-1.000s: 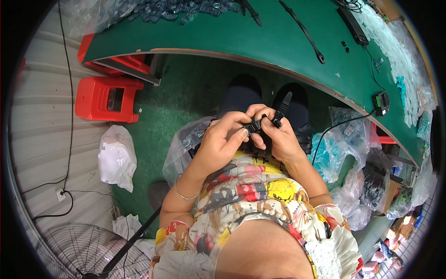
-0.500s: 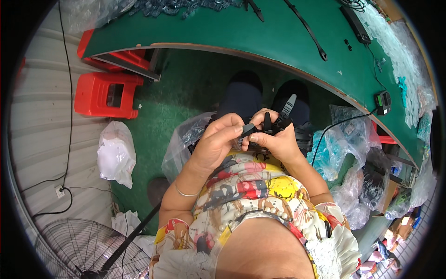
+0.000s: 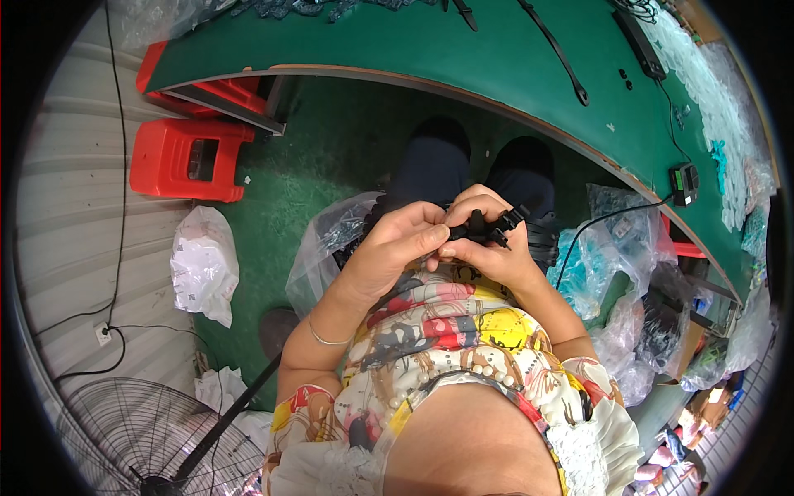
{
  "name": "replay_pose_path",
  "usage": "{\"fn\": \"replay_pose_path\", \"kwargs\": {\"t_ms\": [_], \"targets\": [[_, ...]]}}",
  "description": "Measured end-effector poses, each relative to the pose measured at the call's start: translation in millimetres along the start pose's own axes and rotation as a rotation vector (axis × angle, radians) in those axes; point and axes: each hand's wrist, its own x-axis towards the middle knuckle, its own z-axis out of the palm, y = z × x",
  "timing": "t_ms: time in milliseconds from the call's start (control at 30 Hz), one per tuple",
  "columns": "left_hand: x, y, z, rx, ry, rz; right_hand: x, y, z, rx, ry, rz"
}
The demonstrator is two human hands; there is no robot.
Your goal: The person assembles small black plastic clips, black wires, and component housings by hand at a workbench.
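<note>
My left hand and my right hand meet in front of my lap, both closed on black plastic strap parts. The left thumb and fingers pinch the near end of a black piece. My right fingers wrap round the parts from behind, with the thumb pressed close to the left fingertips. Several stubby black ends stick out above the right hand. Where the pieces join is hidden by my fingers. A bundle of black straps lies by my right thigh, partly covered.
The green table curves ahead, bearing a long black strap, a black power strip and clear plastic pieces. Red stools stand left. A fan, white bag and plastic bags surround me.
The toothed strap end that stood up above my right hand has tipped down out of sight. My hands have drawn closer together, and the left fingertips now touch the right hand.
</note>
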Motion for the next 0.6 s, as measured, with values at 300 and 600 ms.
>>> {"fn": "replay_pose_path", "kwargs": {"t_ms": [300, 600], "targets": [[-2.5, -8.5, -5.0, -0.003, 0.100, 0.193, -1.5, 2.5, 1.3, 0.139, 0.498, 0.166], [-8.0, 5.6, 3.5, 0.596, 0.082, 0.322, -3.2, -14.0, -8.1, 0.135, -0.044, 0.503]]}}
